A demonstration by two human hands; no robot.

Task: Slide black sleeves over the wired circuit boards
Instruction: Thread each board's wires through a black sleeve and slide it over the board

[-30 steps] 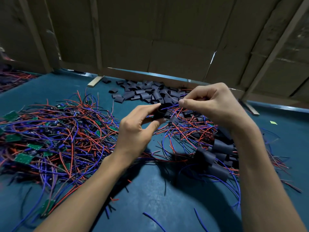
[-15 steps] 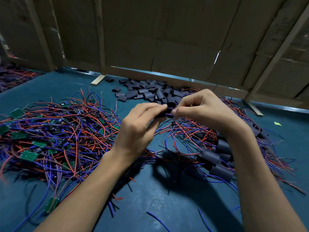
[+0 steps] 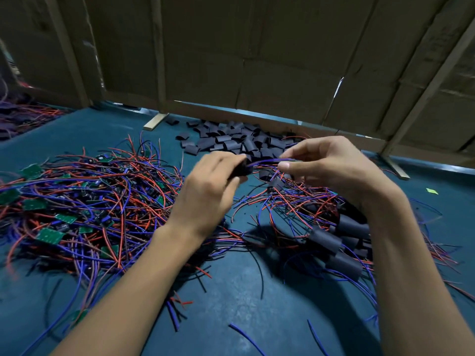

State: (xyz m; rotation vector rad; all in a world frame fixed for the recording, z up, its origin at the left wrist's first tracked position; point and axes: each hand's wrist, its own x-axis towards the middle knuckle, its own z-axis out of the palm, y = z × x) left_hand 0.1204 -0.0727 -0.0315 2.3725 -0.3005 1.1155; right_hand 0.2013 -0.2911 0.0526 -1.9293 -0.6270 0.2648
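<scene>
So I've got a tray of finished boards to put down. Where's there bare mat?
The near mat between the forearms is mostly bare, with only stray wire bits. Another bare strip lies far left, behind the unsleeved pile. It is crowded at that pile, at the sleeved pile on the right and at the loose sleeves by the wall.

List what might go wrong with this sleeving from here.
1. The right hand pinches only thin wires; a hard tug might strain their joints, which are hidden inside the sleeve held by the left hand.
2. The loose ends trail toward the wire tangle just below and could snag.
</scene>
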